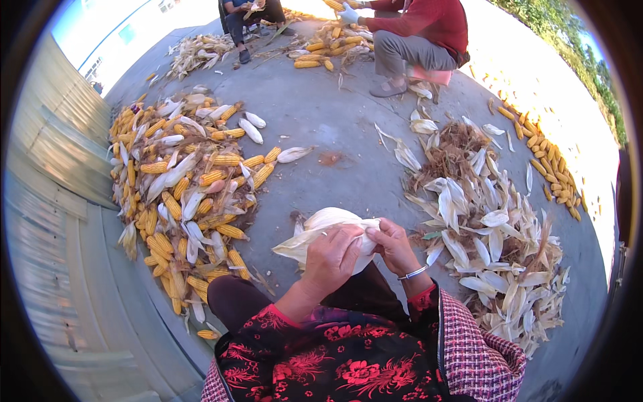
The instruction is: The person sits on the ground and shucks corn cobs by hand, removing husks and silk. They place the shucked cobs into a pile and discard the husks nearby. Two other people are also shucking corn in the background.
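Note:
Pale corn husks [338,220] spread between my hands above my lap, with long leaves reaching out to the left. My left hand [329,254] is closed on them, fingers curled. My right hand [394,246], a silver bracelet at its wrist, pinches the husks at their right end. Whether a cob is inside the husks I cannot tell. To the left lies a big heap of yellow corn cobs [173,204], many with husks still on. On the right spreads a pile of loose dry husks [494,220] mixed with brown silk.
Corrugated metal sheeting [57,194] runs along the left. Ahead, a person in a red top [429,27] sits by another cob pile [328,47]; a second person [244,20] sits beyond, near a husk heap [201,55]. Bare cobs [550,164] lie at the far right.

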Motion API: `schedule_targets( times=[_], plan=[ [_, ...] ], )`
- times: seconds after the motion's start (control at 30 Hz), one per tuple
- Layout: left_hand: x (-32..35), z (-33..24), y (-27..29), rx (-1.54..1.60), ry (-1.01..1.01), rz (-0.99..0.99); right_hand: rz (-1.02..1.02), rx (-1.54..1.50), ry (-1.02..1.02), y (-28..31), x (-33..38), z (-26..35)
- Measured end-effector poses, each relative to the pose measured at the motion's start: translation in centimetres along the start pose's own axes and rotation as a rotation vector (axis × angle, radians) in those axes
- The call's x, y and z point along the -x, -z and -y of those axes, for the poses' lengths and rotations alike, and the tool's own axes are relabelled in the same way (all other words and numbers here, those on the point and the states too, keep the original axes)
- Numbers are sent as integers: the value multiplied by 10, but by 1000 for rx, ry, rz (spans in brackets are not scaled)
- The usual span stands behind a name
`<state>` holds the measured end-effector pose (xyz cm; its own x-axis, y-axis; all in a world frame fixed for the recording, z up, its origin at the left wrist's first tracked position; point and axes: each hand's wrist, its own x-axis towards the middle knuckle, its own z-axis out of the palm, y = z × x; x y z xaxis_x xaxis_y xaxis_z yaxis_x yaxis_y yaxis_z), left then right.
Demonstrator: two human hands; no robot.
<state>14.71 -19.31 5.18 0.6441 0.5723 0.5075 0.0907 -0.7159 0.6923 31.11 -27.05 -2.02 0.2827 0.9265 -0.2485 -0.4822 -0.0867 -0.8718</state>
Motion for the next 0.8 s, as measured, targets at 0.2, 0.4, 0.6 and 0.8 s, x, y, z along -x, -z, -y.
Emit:
schedule_targets(
  times=[0.2,0.4,0.6,0.8],
  plan=[
    [28,45,-20,-147,-11,-79,-60,110,47,-4,-3,-3],
    [28,47,-25,-246,-37,-54,-98,180,65,-1,0,1],
    [32,49,-25,-321,-107,-30,-63,195,12,13,-3,1],
    [33,54,-27,-315,-121,1,-18,245,13,12,-23,13]
  ],
)
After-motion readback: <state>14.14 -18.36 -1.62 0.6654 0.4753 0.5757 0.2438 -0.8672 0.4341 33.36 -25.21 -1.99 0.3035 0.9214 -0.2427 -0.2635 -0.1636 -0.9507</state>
